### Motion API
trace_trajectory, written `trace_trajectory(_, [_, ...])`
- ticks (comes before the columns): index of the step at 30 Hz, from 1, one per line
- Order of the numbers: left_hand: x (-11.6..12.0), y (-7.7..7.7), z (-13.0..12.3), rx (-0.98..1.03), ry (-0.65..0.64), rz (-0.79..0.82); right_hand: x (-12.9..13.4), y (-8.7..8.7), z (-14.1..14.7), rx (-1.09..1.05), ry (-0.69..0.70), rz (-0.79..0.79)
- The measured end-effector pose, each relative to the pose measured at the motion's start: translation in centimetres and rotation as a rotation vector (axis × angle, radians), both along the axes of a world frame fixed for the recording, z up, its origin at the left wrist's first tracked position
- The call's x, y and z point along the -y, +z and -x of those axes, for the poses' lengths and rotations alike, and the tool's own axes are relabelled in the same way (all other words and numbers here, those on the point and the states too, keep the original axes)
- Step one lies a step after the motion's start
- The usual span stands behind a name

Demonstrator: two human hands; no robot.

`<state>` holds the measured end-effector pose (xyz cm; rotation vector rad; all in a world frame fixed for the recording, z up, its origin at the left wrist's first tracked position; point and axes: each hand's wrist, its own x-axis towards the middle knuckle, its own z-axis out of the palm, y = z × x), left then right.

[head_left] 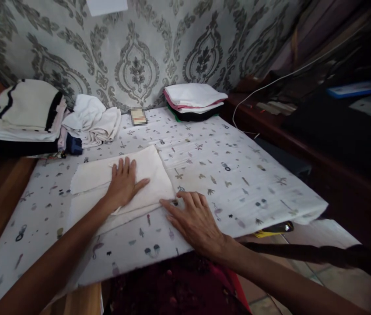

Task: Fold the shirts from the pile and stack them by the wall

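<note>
A cream cloth [149, 170], partly folded over itself, lies flat on the patterned table cover [205, 175]. My left hand [123, 183] rests palm down on it, fingers stretched and thumb spread out. At the cloth's near right corner is my right hand [195, 218], with its fingers loosely bent and apart; the thumb and fingertips are at the cloth's edge. No pinch on the fabric shows there. The folded layer under my left hand leaves a lower layer showing on the left and along the near edge.
A tall stack of folded clothes [24, 109] stands at the back left, beside crumpled white cloths [90, 120]. Toward the back right sits another folded pile [195, 100]. A small card-like item [138, 117] lies by the patterned curtain [139, 65]. A white cable [271, 81] runs at the right.
</note>
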<state>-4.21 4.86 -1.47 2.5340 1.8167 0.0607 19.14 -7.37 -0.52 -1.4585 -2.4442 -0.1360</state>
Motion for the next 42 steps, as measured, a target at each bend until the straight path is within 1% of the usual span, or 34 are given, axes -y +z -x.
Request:
trace_trajectory(6, [0.1, 0.2, -0.1, -0.010, 0.007, 0.019, 0.4, 0.1, 0.2, 0.005, -0.040, 0.017])
trace_trajectory(9, [0.1, 0.3, -0.1, -0.010, 0.007, 0.023, 0.2, -0.2, 0.7, 0.018, -0.072, 0.034])
trace_trajectory(12, [0.1, 0.2, 0.0, -0.010, 0.008, 0.018, -0.1, -0.5, 0.9, 0.035, -0.081, 0.013])
trace_trajectory(20, [0.0, 0.2, -0.2, -0.009, 0.022, 0.023, -0.2, -1.1, -0.2, 0.058, -0.087, -0.062])
trace_trajectory(23, [0.0, 0.0, -0.2, 0.010, 0.021, 0.012, -0.3, -1.7, -0.7, 0.025, -0.081, -0.080])
trace_trajectory(25, [-0.1, -0.1, -0.2, 0.028, 0.013, 0.006, -0.4, -2.1, -1.4, -0.033, -0.051, -0.066])
trace_trajectory(27, [-0.1, 0.0, -0.2, 0.039, 0.013, 0.014, -0.8, -2.3, -2.3, -0.130, -0.014, -0.023])
trace_trajectory(29, [-0.1, 0.3, -0.2, 0.041, 0.023, 0.039, -1.4, -1.9, -2.9, -0.284, -0.010, 0.045])
trace_trajectory(31, [0.1, 0.8, -0.2, 0.040, 0.031, 0.078, -2.2, -0.9, -3.0, -0.454, -0.041, 0.164])
trace_trajectory(33, [0.5, 1.2, 0.1, 0.039, 0.027, 0.114, -3.2, 0.5, -2.5, -0.560, -0.109, 0.316])
trace_trajectory(35, [1.0, 1.5, 0.9, 0.043, 0.021, 0.124, -4.4, 1.7, -1.8, -0.574, -0.184, 0.451])
trace_trajectory(37, [1.5, 1.7, 1.9, 0.044, 0.011, 0.132, -5.6, 2.5, -1.2, -0.556, -0.225, 0.529])
trace_trajectory(39, [1.8, 2.1, 3.1, 0.037, -0.017, 0.172, -6.9, 2.7, -0.9, -0.555, -0.224, 0.580])
trace_trajectory(42, [1.9, 2.7, 4.4, 0.023, -0.058, 0.256, -9.0, 2.4, -0.3, -0.620, -0.246, 0.663])
